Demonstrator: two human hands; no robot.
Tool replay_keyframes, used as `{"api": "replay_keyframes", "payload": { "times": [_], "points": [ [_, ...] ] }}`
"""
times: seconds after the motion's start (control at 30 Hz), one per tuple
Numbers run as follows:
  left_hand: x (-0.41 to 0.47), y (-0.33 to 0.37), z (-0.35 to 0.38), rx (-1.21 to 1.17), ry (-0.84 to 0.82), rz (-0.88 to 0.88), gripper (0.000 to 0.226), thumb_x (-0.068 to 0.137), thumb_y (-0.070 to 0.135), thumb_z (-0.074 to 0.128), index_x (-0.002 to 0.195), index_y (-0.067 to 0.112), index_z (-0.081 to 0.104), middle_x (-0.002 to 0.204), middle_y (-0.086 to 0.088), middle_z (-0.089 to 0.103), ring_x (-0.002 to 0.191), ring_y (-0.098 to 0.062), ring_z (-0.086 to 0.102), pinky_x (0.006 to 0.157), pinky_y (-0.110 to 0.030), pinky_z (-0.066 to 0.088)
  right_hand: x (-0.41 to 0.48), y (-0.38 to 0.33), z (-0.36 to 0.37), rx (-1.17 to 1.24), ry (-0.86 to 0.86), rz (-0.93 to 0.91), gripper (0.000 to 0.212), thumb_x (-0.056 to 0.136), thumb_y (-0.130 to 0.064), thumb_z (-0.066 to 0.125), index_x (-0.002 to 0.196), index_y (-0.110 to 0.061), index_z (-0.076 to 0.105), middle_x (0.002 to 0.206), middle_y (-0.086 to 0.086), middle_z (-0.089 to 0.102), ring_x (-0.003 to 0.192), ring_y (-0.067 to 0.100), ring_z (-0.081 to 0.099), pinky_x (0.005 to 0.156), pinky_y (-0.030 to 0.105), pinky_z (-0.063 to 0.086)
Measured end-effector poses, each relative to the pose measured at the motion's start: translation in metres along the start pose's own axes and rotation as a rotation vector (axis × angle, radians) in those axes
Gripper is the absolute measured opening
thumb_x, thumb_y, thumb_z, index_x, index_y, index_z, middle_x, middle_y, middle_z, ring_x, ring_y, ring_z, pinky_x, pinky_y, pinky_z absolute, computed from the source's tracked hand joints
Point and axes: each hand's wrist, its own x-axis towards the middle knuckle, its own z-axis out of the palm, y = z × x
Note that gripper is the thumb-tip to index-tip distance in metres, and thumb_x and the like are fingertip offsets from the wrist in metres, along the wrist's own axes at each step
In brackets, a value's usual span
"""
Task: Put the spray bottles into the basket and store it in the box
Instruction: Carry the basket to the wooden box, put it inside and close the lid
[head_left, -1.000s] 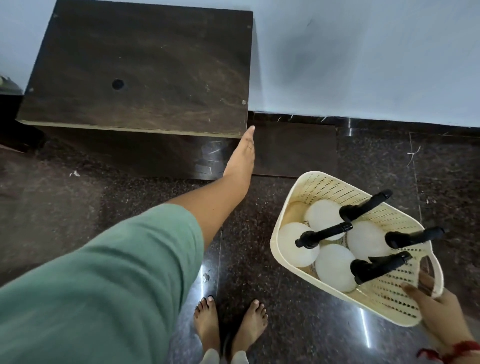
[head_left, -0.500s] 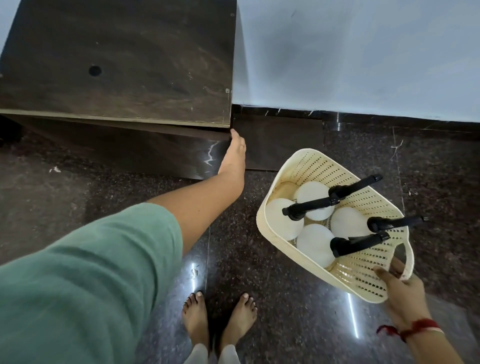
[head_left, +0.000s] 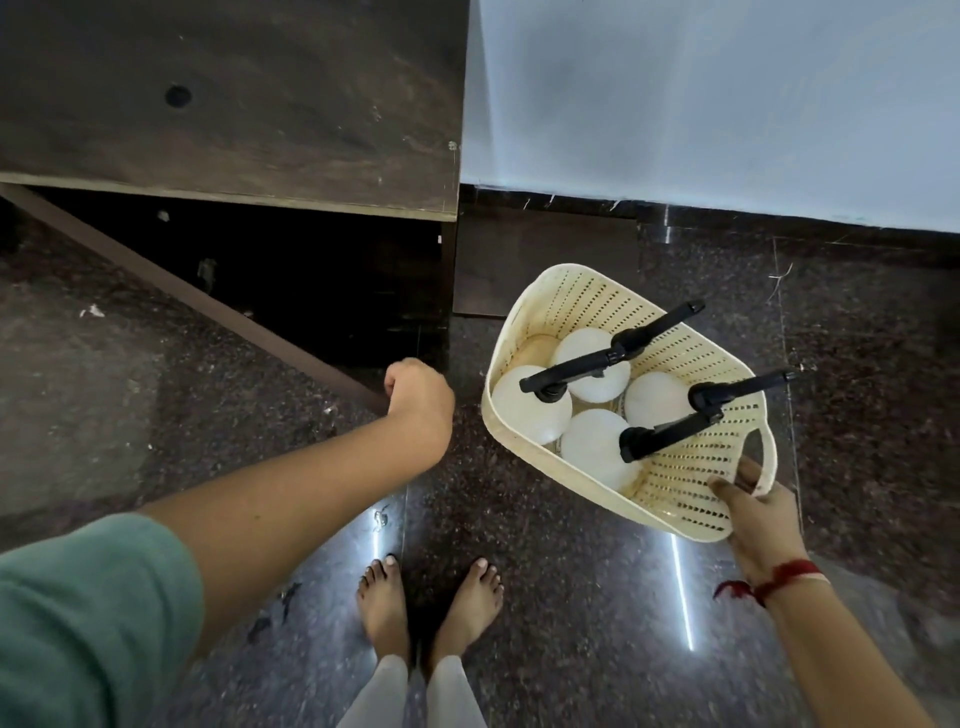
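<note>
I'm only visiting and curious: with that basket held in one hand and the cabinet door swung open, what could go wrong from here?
The basket hangs tilted from the right hand alone, gripped at one end; the four spray bottles could slide or tip out. The black nozzles stick out past the rim and might catch the box edge on entry. The door, held by the left hand, may swing back.

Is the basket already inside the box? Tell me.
No, the basket hangs over the floor in the right hand, outside the box whose door the left hand holds open.

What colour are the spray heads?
Black spray heads, on white bottles; head view.
</note>
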Motion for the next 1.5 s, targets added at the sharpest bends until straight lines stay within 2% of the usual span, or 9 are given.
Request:
{"api": "replay_keyframes", "payload": {
  "times": [0.2,0.27,0.43,0.57,0.67,0.77,1.13,1.37,1.5],
  "points": [
    [0.001,-0.010,0.015,-0.131,-0.146,0.035,0.033,0.087,0.006,0.052,0.116,0.019,0.064,0.106,0.002,0.061,0.095,-0.020,0.061,0.048,-0.025,0.037,-0.007,-0.005,0.026,-0.054,-0.061,-0.025,0.038,0.090,0.008,0.049,0.125,-0.007,0.056,0.104,0.014,0.063,0.067,0.015,0.067,0.047,0.024,0.057],
    [-0.001,-0.018,0.028,-0.208,-0.211,0.065,0.033,0.088,0.010,0.056,0.120,0.018,0.062,0.118,0.001,0.061,0.106,-0.020,0.061,0.059,-0.025,0.046,-0.009,-0.005,0.038,-0.067,-0.086,-0.022,0.038,0.090,0.008,0.050,0.125,-0.007,0.055,0.105,0.014,0.063,0.075,0.018,0.063,0.053,0.028,0.059],
    [-0.026,-0.048,0.074,-0.511,-0.682,0.112,0.048,0.090,0.024,0.063,0.131,0.003,0.050,0.107,-0.004,0.053,0.089,-0.019,0.056,0.080,-0.025,0.049,-0.008,-0.005,0.073,-0.127,-0.170,-0.033,0.036,0.088,0.007,0.052,0.119,-0.011,0.059,0.104,0.014,0.065,0.088,0.029,0.065,0.082,0.045,0.052],
    [-0.038,-0.061,0.126,-0.627,-0.902,0.018,0.052,0.094,0.024,0.058,0.135,-0.006,0.044,0.130,-0.016,0.059,0.097,-0.021,0.058,0.094,-0.029,0.047,-0.011,-0.006,0.108,-0.177,-0.238,-0.074,0.032,0.088,0.008,0.052,0.110,-0.015,0.062,0.093,0.005,0.068,0.085,0.023,0.066,0.084,0.043,0.052],
    [-0.063,0.039,0.170,-0.735,-0.672,-0.060,0.045,0.104,0.012,0.032,0.145,-0.003,0.025,0.148,-0.016,0.037,0.134,-0.026,0.041,0.112,-0.031,0.031,-0.020,-0.004,0.136,-0.194,-0.290,-0.086,0.033,0.088,0.008,0.052,0.106,-0.019,0.062,0.087,-0.003,0.068,0.081,0.014,0.066,0.080,0.039,0.052],
    [-0.062,0.100,0.212,-0.983,-0.341,-0.171,0.044,0.105,0.010,0.019,0.148,0.004,0.015,0.151,-0.014,0.028,0.139,-0.024,0.030,0.115,-0.034,0.022,-0.032,0.001,0.165,-0.218,-0.335,-0.085,0.033,0.089,0.007,0.052,0.112,-0.015,0.061,0.087,-0.003,0.068,0.081,0.014,0.066,0.073,0.035,0.053],
    [-0.055,0.071,0.296,-1.545,-0.324,-0.570,0.046,0.104,0.012,0.026,0.149,0.005,0.017,0.154,-0.015,0.023,0.142,-0.028,0.024,0.117,-0.037,0.020,-0.073,0.011,0.253,-0.320,-0.405,-0.144,0.030,0.088,0.008,0.053,0.109,-0.012,0.062,0.098,0.008,0.066,0.082,0.020,0.065,0.076,0.038,0.052],
    [-0.060,0.088,0.319,-1.473,-0.297,-0.443,0.048,0.105,0.009,0.023,0.151,0.004,0.010,0.159,-0.018,0.009,0.147,-0.031,0.010,0.120,-0.040,0.008,-0.090,0.016,0.294,-0.336,-0.409,-0.179,0.033,0.087,0.008,0.053,0.106,-0.017,0.063,0.098,0.008,0.066,0.077,0.016,0.064,0.063,0.028,0.051],
    [-0.067,0.068,0.325,-1.132,-0.295,-0.163,0.046,0.105,0.009,0.017,0.150,0.003,0.012,0.155,-0.023,0.016,0.146,-0.034,0.014,0.120,-0.042,0.007,-0.093,0.013,0.315,-0.372,-0.425,-0.185,0.032,0.087,0.007,0.053,0.108,-0.014,0.064,0.093,0.005,0.066,0.076,0.014,0.065,0.059,0.027,0.050]
  ]
}}
